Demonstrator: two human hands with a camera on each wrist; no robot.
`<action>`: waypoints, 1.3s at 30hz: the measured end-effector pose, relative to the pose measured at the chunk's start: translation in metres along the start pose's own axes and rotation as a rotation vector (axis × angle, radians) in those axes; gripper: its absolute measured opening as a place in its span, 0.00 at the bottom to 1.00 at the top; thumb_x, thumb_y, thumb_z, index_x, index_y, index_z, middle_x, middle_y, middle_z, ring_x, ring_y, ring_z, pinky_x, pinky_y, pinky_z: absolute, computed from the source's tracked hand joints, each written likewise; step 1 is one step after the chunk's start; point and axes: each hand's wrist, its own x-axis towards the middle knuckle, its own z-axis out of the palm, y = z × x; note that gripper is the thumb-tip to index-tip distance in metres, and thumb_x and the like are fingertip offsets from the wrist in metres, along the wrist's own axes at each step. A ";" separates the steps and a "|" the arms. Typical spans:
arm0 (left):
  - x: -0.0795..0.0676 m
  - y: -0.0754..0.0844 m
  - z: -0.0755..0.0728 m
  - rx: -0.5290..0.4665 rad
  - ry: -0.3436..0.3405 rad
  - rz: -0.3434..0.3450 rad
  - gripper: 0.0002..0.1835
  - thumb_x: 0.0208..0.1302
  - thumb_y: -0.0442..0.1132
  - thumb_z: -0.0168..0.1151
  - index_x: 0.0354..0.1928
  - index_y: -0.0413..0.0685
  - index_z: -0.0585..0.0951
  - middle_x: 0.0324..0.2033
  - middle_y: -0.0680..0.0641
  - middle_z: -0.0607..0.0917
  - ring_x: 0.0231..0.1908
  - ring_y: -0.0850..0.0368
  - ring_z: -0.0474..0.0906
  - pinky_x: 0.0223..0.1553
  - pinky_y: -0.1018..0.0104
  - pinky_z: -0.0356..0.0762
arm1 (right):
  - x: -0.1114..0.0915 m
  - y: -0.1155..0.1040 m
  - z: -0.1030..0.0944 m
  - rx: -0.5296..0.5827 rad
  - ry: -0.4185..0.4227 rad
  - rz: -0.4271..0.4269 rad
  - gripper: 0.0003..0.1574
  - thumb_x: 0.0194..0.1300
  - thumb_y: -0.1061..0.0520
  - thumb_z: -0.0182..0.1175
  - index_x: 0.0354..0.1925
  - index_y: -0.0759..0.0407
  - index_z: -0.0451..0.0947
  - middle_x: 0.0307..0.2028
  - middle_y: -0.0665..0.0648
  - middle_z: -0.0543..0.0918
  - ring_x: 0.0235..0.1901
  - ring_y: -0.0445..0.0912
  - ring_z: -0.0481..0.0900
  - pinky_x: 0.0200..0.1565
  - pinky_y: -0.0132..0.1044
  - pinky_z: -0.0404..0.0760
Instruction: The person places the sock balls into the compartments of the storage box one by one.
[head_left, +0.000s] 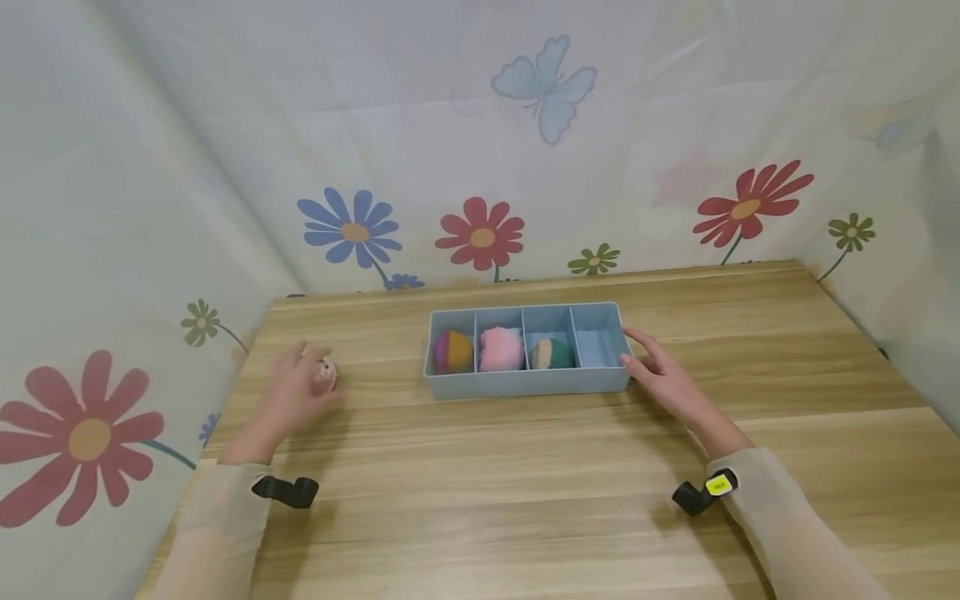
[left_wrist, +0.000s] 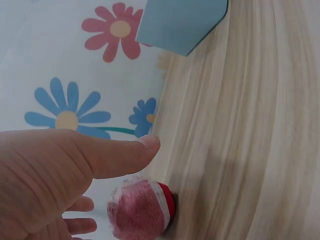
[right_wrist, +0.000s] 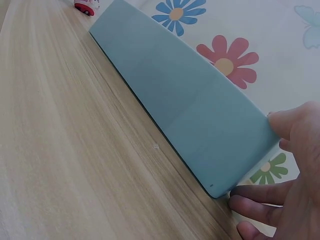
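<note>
At the left of the table, my left hand (head_left: 288, 396) curves loosely around a small round pink, white and red toy (head_left: 324, 379). The left wrist view shows the thumb stretched out above this toy (left_wrist: 142, 210), with a gap between them. My right hand (head_left: 667, 379) touches the right end of a light blue four-compartment box (head_left: 525, 383). In the right wrist view its thumb rests at the rim of the box (right_wrist: 185, 105), while the other fingers lie along the end wall. The box's right-hand compartment (head_left: 597, 346) has nothing in it.
Three soft-looking balls sit in the box's other compartments: a purple and mustard one (head_left: 454, 352), a pink one (head_left: 501, 348), and a green and beige one (head_left: 553, 354). A flower-printed curtain (head_left: 420, 150) hangs behind and beside the wooden table (head_left: 480, 483).
</note>
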 end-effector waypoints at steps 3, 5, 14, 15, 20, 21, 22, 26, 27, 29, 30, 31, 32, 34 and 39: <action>-0.001 -0.007 0.001 0.004 -0.022 -0.014 0.37 0.49 0.40 0.71 0.60 0.34 0.65 0.62 0.22 0.52 0.60 0.22 0.46 0.53 0.29 0.50 | 0.000 0.001 0.000 0.001 0.000 0.000 0.38 0.70 0.41 0.46 0.72 0.43 0.46 0.60 0.74 0.65 0.60 0.64 0.64 0.56 0.63 0.60; -0.001 -0.011 0.002 0.011 -0.030 -0.013 0.37 0.49 0.40 0.71 0.60 0.36 0.66 0.62 0.22 0.53 0.59 0.21 0.48 0.52 0.28 0.52 | 0.001 0.002 0.000 0.005 0.003 -0.004 0.38 0.69 0.40 0.46 0.72 0.43 0.46 0.60 0.74 0.65 0.60 0.64 0.64 0.57 0.63 0.60; 0.001 -0.025 0.002 0.009 -0.034 0.023 0.38 0.48 0.37 0.72 0.60 0.34 0.67 0.60 0.23 0.59 0.57 0.24 0.57 0.54 0.32 0.55 | 0.001 0.003 0.001 0.012 0.011 -0.021 0.38 0.69 0.40 0.46 0.72 0.45 0.47 0.58 0.75 0.67 0.58 0.64 0.65 0.56 0.63 0.61; 0.002 -0.026 0.002 -0.002 -0.033 0.028 0.38 0.47 0.36 0.72 0.60 0.33 0.67 0.60 0.23 0.59 0.57 0.24 0.57 0.54 0.32 0.55 | 0.001 0.003 0.001 0.012 0.011 -0.021 0.38 0.69 0.40 0.46 0.72 0.45 0.47 0.58 0.75 0.67 0.58 0.64 0.65 0.56 0.63 0.61; 0.009 -0.035 -0.002 -0.061 -0.040 0.051 0.34 0.51 0.33 0.69 0.60 0.33 0.67 0.59 0.24 0.62 0.57 0.27 0.58 0.56 0.34 0.55 | -0.002 0.005 0.002 0.026 0.014 -0.021 0.39 0.70 0.40 0.46 0.72 0.46 0.46 0.59 0.75 0.66 0.59 0.64 0.65 0.57 0.62 0.61; 0.011 -0.036 -0.002 -0.074 -0.044 0.049 0.33 0.51 0.33 0.69 0.60 0.34 0.67 0.59 0.26 0.63 0.58 0.29 0.59 0.56 0.35 0.56 | -0.003 0.005 0.002 0.029 0.016 -0.021 0.39 0.70 0.40 0.45 0.72 0.46 0.46 0.59 0.75 0.66 0.59 0.64 0.65 0.56 0.62 0.61; 0.013 -0.038 -0.002 -0.081 -0.047 0.046 0.33 0.52 0.33 0.69 0.60 0.35 0.67 0.59 0.27 0.63 0.58 0.30 0.59 0.56 0.36 0.56 | -0.003 0.006 0.002 0.032 0.018 -0.020 0.39 0.70 0.40 0.45 0.72 0.47 0.46 0.59 0.75 0.66 0.59 0.64 0.64 0.56 0.62 0.61; 0.018 -0.042 0.000 -0.092 -0.064 0.020 0.34 0.52 0.37 0.69 0.61 0.36 0.67 0.58 0.29 0.66 0.58 0.32 0.60 0.57 0.38 0.57 | -0.004 0.005 0.002 0.034 0.023 -0.020 0.39 0.70 0.40 0.45 0.72 0.47 0.46 0.59 0.75 0.66 0.59 0.64 0.64 0.56 0.62 0.61; 0.018 -0.043 0.001 -0.095 -0.064 0.009 0.35 0.52 0.38 0.69 0.61 0.36 0.67 0.57 0.29 0.66 0.57 0.32 0.61 0.57 0.38 0.57 | -0.003 0.006 0.002 0.031 0.023 -0.020 0.39 0.70 0.40 0.45 0.72 0.47 0.46 0.59 0.75 0.66 0.59 0.64 0.65 0.56 0.62 0.61; 0.018 -0.043 0.001 -0.102 -0.062 -0.003 0.35 0.52 0.40 0.70 0.60 0.35 0.67 0.56 0.29 0.67 0.57 0.33 0.62 0.56 0.38 0.58 | -0.002 0.005 0.001 0.023 0.018 -0.021 0.38 0.70 0.41 0.45 0.72 0.46 0.46 0.59 0.75 0.66 0.59 0.64 0.65 0.56 0.62 0.61; 0.018 -0.044 0.002 -0.108 -0.058 -0.007 0.35 0.52 0.40 0.70 0.60 0.35 0.67 0.56 0.30 0.68 0.56 0.34 0.63 0.56 0.39 0.59 | -0.002 0.004 0.002 0.024 0.016 -0.018 0.38 0.70 0.41 0.45 0.72 0.46 0.46 0.58 0.75 0.67 0.59 0.64 0.65 0.56 0.62 0.61; 0.018 -0.044 0.002 -0.116 -0.056 -0.011 0.35 0.52 0.40 0.70 0.59 0.34 0.67 0.55 0.30 0.69 0.54 0.35 0.64 0.55 0.40 0.60 | -0.001 0.004 0.002 0.023 0.013 -0.018 0.38 0.70 0.41 0.45 0.72 0.45 0.46 0.58 0.75 0.67 0.59 0.64 0.65 0.56 0.62 0.61; 0.018 -0.044 0.003 -0.125 -0.051 -0.013 0.34 0.52 0.40 0.71 0.58 0.34 0.67 0.53 0.30 0.70 0.53 0.36 0.66 0.54 0.41 0.61 | -0.001 0.004 0.002 0.021 0.011 -0.017 0.38 0.70 0.41 0.45 0.72 0.45 0.46 0.58 0.75 0.67 0.59 0.64 0.65 0.56 0.62 0.61; 0.018 -0.044 0.004 -0.142 -0.042 -0.011 0.34 0.50 0.39 0.72 0.56 0.33 0.67 0.51 0.31 0.72 0.50 0.38 0.68 0.53 0.43 0.63 | 0.000 0.004 0.002 0.016 0.008 -0.015 0.38 0.70 0.40 0.45 0.72 0.44 0.46 0.58 0.75 0.67 0.59 0.64 0.65 0.57 0.62 0.61; 0.017 -0.044 0.006 -0.146 -0.024 -0.051 0.34 0.46 0.39 0.74 0.52 0.34 0.68 0.47 0.31 0.72 0.48 0.38 0.68 0.51 0.42 0.64 | 0.001 0.004 0.002 -0.001 0.003 -0.016 0.38 0.70 0.40 0.45 0.72 0.43 0.45 0.59 0.74 0.66 0.60 0.64 0.64 0.56 0.63 0.60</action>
